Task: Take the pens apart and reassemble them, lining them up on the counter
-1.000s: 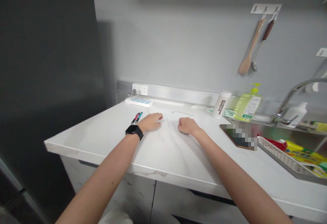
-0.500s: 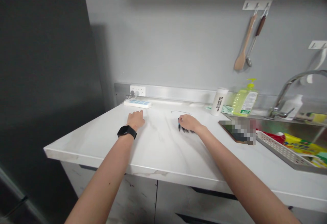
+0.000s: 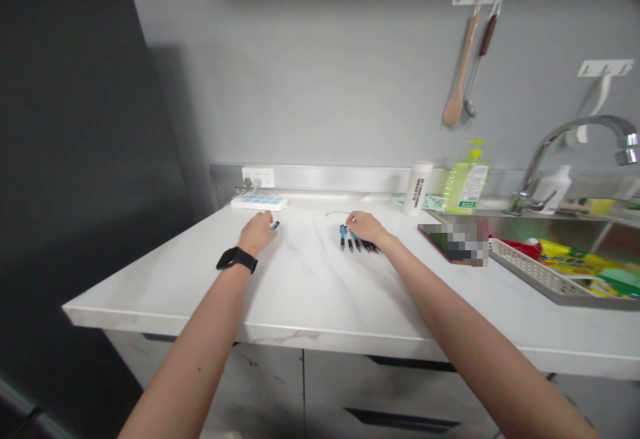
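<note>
My left hand (image 3: 257, 233), with a black watch on its wrist, rests on the white countertop (image 3: 310, 285) with its fingers curled. A blue-tipped pen (image 3: 275, 225) sticks out from under its fingers. My right hand (image 3: 367, 226) lies further right, fingers bent over a bunch of several pens (image 3: 351, 239). Those pens fan out toward me from under the palm, with blue and black barrels showing. The two hands are about a hand's width apart.
A white power strip (image 3: 259, 203) lies at the back wall, with a thin wire (image 3: 333, 213) near it. A white canister (image 3: 417, 188), a green soap bottle (image 3: 466, 187) and a dark tablet (image 3: 447, 244) sit to the right. Beyond are a sink basket (image 3: 530, 269) and a faucet (image 3: 575, 131).
My left hand slid left over the pink and blue pens and closed on them. Pens now fan out from under my right hand, which earlier looked like a plain fist.
</note>
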Available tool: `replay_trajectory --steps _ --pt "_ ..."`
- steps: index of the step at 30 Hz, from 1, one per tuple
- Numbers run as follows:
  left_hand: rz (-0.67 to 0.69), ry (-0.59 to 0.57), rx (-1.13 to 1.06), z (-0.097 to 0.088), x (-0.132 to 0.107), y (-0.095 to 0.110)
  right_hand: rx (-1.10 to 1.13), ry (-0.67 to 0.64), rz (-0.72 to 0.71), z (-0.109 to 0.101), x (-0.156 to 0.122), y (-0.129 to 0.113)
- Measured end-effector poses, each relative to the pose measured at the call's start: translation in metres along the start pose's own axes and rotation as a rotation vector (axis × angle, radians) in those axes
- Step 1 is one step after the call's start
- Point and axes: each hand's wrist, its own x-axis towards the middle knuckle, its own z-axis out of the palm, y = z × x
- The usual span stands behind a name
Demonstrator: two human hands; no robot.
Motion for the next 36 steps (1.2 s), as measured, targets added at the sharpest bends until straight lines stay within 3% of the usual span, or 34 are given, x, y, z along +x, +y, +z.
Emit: replay_trajectory --steps 5,9,14,17,19,22,25,29,33,36 --pt "-0.032 -0.108 0.037 -0.002 -0.002 -0.001 0.057 -0.002 -0.064 0.005 -0.004 -0.012" --pt "-0.014 -0.087 0.002 0.002 0.001 -0.005 0.08 -0.016 -0.114 0.006 -0.01 -0.023" --pt "-0.097 -0.086 -0.091 0.002 0.003 -0.007 0.081 -0.013 -0.135 0.007 -0.011 -0.026" --pt "-0.104 0.025 -0.326 -0.004 0.002 -0.001 0.078 -0.011 -0.174 0.008 -0.01 -0.026" --pt "-0.134 0.062 -0.659 -0.008 0.0 0.005 0.084 -0.013 -0.2 0.009 -0.011 -0.026" --pt "-0.178 -0.016 -1.215 -0.011 0.0 0.013 0.09 -0.029 -0.21 0.009 -0.012 -0.027" --pt "-0.176 -0.1 -1.531 -0.012 0.0 0.016 0.074 -0.036 -0.188 0.01 -0.011 -0.025" --pt "-0.158 -0.219 -1.72 -0.015 0.0 0.02 0.056 -0.049 -0.158 0.011 -0.011 -0.024" --pt "-0.215 -0.308 -1.71 -0.019 -0.004 0.026 0.06 -0.076 -0.162 0.011 -0.012 -0.025" --pt "-0.159 -0.326 -1.672 -0.02 -0.008 0.029 0.072 -0.092 -0.178 0.011 -0.013 -0.027"
